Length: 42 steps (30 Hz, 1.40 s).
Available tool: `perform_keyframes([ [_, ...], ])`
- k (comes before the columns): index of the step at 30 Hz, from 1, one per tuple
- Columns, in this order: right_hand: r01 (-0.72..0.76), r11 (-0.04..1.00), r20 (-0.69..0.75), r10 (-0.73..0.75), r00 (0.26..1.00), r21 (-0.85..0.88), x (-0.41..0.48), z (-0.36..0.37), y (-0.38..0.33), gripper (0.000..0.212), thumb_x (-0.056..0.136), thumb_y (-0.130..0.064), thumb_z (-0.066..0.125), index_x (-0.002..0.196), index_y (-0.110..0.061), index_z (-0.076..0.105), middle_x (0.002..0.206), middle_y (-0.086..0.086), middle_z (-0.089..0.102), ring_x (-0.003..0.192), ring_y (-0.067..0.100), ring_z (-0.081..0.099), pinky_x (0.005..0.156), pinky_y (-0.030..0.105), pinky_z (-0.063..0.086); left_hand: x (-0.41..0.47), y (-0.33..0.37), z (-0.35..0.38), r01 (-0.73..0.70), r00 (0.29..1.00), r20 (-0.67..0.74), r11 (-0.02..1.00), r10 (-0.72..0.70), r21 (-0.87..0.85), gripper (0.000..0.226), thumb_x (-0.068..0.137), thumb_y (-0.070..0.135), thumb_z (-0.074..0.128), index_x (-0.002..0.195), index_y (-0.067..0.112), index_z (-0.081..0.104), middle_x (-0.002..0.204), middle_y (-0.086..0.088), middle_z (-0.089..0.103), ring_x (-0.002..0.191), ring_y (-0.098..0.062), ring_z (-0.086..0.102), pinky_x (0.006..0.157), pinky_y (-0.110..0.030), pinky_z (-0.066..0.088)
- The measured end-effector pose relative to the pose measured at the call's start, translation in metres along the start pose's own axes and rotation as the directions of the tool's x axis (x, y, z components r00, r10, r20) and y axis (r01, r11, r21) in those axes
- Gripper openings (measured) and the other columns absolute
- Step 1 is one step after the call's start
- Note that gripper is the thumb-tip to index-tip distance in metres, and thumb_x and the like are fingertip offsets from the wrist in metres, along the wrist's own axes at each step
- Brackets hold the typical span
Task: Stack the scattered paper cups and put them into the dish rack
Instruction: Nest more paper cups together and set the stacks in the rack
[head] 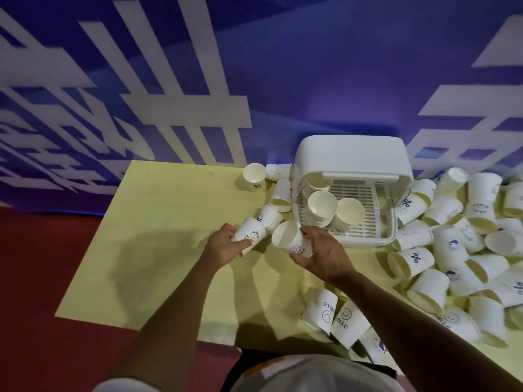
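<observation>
A white dish rack [365, 238] with a raised lid stands at the back of the yellow table [169, 250]. Inside it are stacks of paper cups [322, 205], mouths up. My left hand [225, 246] grips a cup with a bear drawing [252, 234], lying on its side left of the rack. My right hand [322, 251] holds a smiley "HELLO" cup [291, 239], tilted with its mouth toward the left, just in front of the rack's near left corner. The two cups are a little apart.
Several loose cups [278, 193] lie left of the rack, one upright [254, 176]. A big heap of cups [458, 241] covers the table's right side, and more [336, 315] lie near the front edge. A blue banner wall stands behind; red floor lies to the left.
</observation>
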State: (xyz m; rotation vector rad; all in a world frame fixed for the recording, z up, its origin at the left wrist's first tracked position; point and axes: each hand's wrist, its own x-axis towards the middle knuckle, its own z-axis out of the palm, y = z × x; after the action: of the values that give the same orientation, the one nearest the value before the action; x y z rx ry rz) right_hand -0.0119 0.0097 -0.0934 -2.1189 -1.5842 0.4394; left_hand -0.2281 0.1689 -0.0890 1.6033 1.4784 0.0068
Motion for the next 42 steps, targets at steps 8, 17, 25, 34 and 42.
perform_keyframes([
  [8,-0.083,0.988,-0.121,0.099,0.988,0.13,-0.02,-0.031,0.023,0.062,0.076,-0.053,0.075,0.121,-0.015,0.055,0.107,0.001,0.065,0.096,0.018,0.06,0.076,0.034,0.053,-0.019,0.038,0.023,-0.08,0.994,0.069,0.995,0.084,-0.063,0.052,0.084,0.03,0.078,0.128,0.018,0.052,0.089,0.009,0.062,0.079,-0.011,0.061,0.067,-0.024,0.045],
  [17,-0.221,0.95,-0.246,0.273,0.93,0.22,-0.046,-0.07,0.054,0.059,0.079,-0.052,0.073,0.121,-0.016,0.052,0.104,-0.003,0.064,0.089,0.012,0.06,0.071,0.032,0.053,-0.039,0.072,0.06,-0.146,0.945,0.296,0.989,0.14,-0.003,0.04,0.064,0.032,0.078,0.101,0.031,0.064,0.107,0.001,0.072,0.096,-0.017,0.069,0.09,-0.041,0.055],
  [25,-0.261,0.896,-0.301,0.375,0.876,0.359,-0.03,-0.1,0.066,0.055,0.08,-0.047,0.073,0.121,-0.024,0.045,0.106,-0.005,0.066,0.093,0.016,0.06,0.076,0.035,0.052,-0.045,0.094,0.075,-0.228,0.926,0.33,0.968,0.183,0.104,0.07,0.058,0.04,0.08,0.123,0.022,0.058,0.115,0.006,0.065,0.103,-0.014,0.063,0.084,-0.031,0.053],
  [34,-0.275,0.874,-0.197,0.375,0.906,0.401,-0.005,-0.097,0.08,0.057,0.079,-0.036,0.078,0.124,-0.024,0.045,0.111,-0.007,0.06,0.101,0.016,0.058,0.08,0.033,0.051,-0.044,0.091,0.077,-0.211,0.917,0.356,0.976,0.178,0.057,0.084,0.052,0.048,0.082,0.129,0.029,0.056,0.117,0.002,0.066,0.103,-0.015,0.066,0.09,-0.036,0.057],
  [42,-0.302,0.898,-0.133,0.358,0.924,0.319,0.007,-0.081,0.084,0.058,0.079,-0.038,0.075,0.125,-0.023,0.043,0.12,0.001,0.06,0.107,0.022,0.058,0.083,0.042,0.054,-0.036,0.085,0.088,-0.124,0.924,0.355,0.99,0.139,-0.066,0.082,0.055,0.037,0.086,0.13,0.02,0.057,0.119,-0.006,0.068,0.103,-0.02,0.069,0.086,-0.045,0.06],
])
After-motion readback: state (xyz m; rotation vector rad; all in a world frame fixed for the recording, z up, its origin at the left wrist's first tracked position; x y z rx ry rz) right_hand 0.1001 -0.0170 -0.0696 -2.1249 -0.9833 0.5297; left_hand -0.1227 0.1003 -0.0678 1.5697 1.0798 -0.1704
